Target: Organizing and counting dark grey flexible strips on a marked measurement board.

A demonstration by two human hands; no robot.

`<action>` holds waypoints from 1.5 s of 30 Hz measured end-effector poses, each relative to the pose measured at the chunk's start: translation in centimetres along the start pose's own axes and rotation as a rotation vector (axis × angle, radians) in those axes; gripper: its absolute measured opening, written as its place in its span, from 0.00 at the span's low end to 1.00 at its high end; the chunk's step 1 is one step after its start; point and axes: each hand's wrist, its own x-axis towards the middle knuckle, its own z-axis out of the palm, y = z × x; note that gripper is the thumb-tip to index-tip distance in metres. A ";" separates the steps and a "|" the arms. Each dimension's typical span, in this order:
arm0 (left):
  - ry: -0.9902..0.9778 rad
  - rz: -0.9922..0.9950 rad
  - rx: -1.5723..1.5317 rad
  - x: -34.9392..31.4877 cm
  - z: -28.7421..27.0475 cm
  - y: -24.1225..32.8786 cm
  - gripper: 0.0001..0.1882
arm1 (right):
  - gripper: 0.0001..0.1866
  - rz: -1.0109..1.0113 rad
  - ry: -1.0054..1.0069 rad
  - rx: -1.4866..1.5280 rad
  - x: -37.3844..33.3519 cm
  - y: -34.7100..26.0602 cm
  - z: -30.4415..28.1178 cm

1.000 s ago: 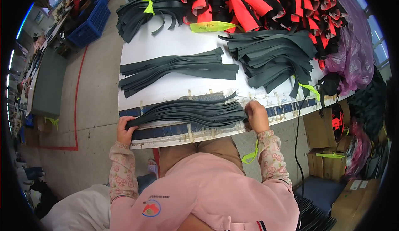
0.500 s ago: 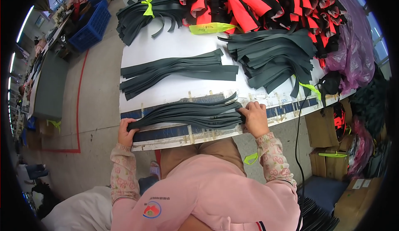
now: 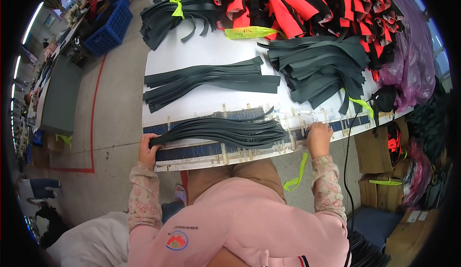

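Strip bundle (image 3: pixel 225 131): left end gripped, right end loose

Bundle lies lengthwise along the near edge of the table (image 3: pixel 192 53), left of that edge's middle. Left hand (image 3: pixel 148 147), at the table's near-left corner, has the strip ends pinched, thumb against fingers. Right hand (image 3: pixel 319 139) is at the table's near edge, just right of the bundle and clear of it. Fingers curled; can't tell if anything is in them.

Strips are gathered tight at the left, fanned through the middle, uneven at the right. One strip bows away toward the table's middle.

Handling, my view: keep the left pinch firm and low so the inner strips don't slip. Flat, bendy stuff, so work the free ends against the table top, not in the air. Bring the stray strip in first, then even up the right ends with light pressure; pushing hard would probably buckle the fan. Watch the ragged tape (image 3: pixel 224 153) on the table's near edge, could snag. Don't let strips mix with the middle pile (image 3: pixel 211 77) at table centre.
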 end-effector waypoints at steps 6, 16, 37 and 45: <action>0.012 -0.014 0.001 -0.5 -0.4 0.0 0.14 | 0.30 -0.313 0.173 0.751 0.7 -7.9 -6.7; 0.066 -0.090 -0.106 -1.0 0.0 -0.9 0.21 | 0.31 -0.588 -0.145 0.481 3.9 -16.5 -3.2; 0.098 0.048 0.032 -0.8 1.4 -0.2 0.33 | 0.27 -0.361 -0.109 0.821 1.3 -10.6 -1.2; -0.039 -0.134 -0.164 0.1 0.6 2.1 0.25 | 0.25 -0.159 -0.442 0.991 1.8 -8.5 -3.8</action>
